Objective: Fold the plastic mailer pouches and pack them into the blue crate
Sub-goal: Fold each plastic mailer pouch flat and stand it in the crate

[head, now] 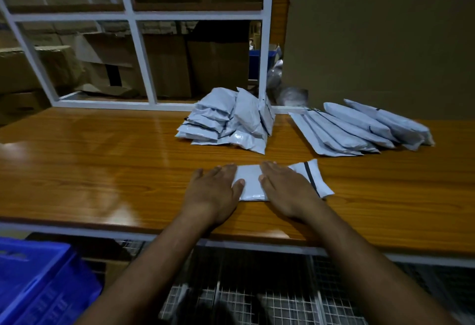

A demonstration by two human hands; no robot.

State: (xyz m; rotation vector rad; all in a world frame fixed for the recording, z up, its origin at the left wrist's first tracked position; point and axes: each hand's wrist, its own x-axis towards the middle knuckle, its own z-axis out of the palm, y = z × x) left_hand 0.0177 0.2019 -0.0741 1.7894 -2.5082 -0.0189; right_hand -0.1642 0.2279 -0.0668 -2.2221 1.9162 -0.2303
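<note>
we see both hands flat on one white mailer pouch (250, 182) at frame centre, on the wooden tabletop (102, 160). left hand (214, 188) lies w/ fingers straight, palm down on the pouch's left end, gripping nothing. right hand (285, 187) is also spread flat, pressing the pouch's middle; the flap end w/ a dark strip sticks out to its right. a heap of folded pouches (226, 121) sits above centre, touching the white frame (138, 41). a row of unfolded pouches (359, 129) lies overlapped at centre right. the blue crate (38, 286) is at lower left, below the tabletop edge, well apart from the pouch.
</note>
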